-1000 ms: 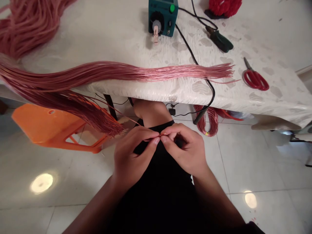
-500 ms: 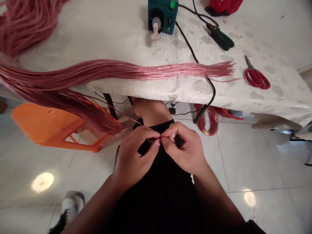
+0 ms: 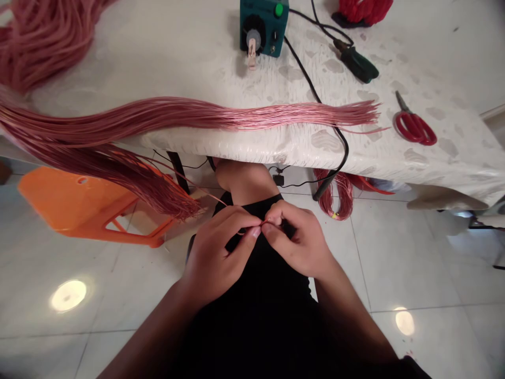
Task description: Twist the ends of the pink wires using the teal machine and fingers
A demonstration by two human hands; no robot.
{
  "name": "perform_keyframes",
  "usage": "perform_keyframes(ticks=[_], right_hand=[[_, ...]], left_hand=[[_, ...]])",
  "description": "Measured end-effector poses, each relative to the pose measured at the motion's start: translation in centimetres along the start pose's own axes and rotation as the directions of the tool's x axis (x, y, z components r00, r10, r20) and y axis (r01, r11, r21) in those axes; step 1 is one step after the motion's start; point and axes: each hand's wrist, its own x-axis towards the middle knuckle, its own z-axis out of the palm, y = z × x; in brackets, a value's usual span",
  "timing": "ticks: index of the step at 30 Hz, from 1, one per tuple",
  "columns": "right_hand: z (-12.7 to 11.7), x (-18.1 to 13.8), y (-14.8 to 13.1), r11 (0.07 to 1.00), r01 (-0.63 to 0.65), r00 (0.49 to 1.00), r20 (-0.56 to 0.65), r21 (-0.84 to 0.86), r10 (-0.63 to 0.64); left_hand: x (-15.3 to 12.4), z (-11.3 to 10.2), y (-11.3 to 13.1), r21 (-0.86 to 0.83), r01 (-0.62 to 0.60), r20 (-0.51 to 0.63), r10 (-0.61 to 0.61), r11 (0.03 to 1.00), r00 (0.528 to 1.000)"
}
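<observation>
My left hand and my right hand meet fingertip to fingertip over my black-clad lap, below the table edge. Both pinch one thin pink wire that runs up and left toward a hanging bundle of pink wires. A small loop of the wire shows at my left thumb. A long flat bundle of the same pink wires lies along the near edge of the white table.
On the table stand a teal box with a dial, a black cable, a green-handled tool, red scissors and red material. An orange stool sits at left; a wire coil hangs under the table.
The hands stay joined and shift only slightly lower; the fingers keep working the wire. A shoe that showed at the bottom left half a second ago is gone from view.
</observation>
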Motion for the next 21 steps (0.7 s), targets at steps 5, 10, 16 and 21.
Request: perform_keyframes(ticks=[5, 10, 16, 21], right_hand=[[-0.8, 0.4, 0.1, 0.994, 0.072, 0.99, 0.125, -0.081, -0.061], [-1.3, 0.6, 0.5, 0.991, 0.113, 0.966, 0.242, -0.066, -0.094], [-1.5, 0.7, 0.6, 0.989, 0.132, 0.956, 0.274, -0.067, -0.109], [-1.6, 0.7, 0.8, 0.989, 0.145, 0.96, 0.246, -0.039, -0.131]], left_hand=[[0.2, -0.1, -0.2, 0.014, -0.052, 0.076, 0.05, 0.999, 0.996], [0.1, -0.3, -0.2, 0.041, -0.098, 0.101, 0.093, 0.994, 0.991], [0.1, -0.2, -0.3, 0.052, -0.132, 0.086, 0.127, 0.99, 0.988], [0.1, -0.2, -0.2, 0.066, -0.118, 0.08, 0.112, 0.991, 0.99]])
